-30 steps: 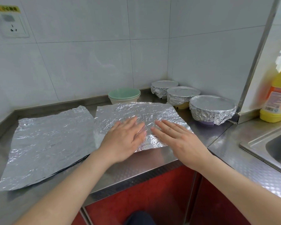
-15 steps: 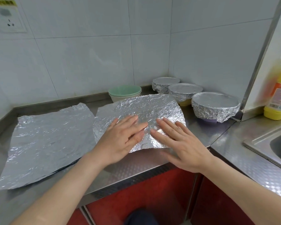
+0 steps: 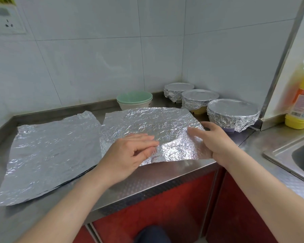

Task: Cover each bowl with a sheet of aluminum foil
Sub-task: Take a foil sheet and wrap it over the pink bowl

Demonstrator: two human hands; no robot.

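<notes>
A crinkled foil sheet (image 3: 147, 125) lies in the middle of the steel counter (image 3: 147, 179). My left hand (image 3: 130, 153) rests on its near part, fingers loosely bent. My right hand (image 3: 216, 141) grips the sheet's right edge, thumb on top, and the near right corner looks slightly raised. Behind the sheet stands an uncovered stack of bowls, green on cream (image 3: 133, 100). Three foil-covered bowls stand in the back right corner: one far (image 3: 178, 89), one in the middle (image 3: 198, 100), one nearest (image 3: 232, 114).
A pile of further foil sheets (image 3: 49, 151) lies on the counter's left half. A sink (image 3: 302, 155) is set in at the right, with a yellow bottle (image 3: 302, 106) behind it. Tiled walls close the back and right; a socket (image 3: 7, 23) sits upper left.
My right hand slid from the middle of the sheet to its right edge and took hold there. My left hand's fingers went from flat to bent. The sheet shifted slightly.
</notes>
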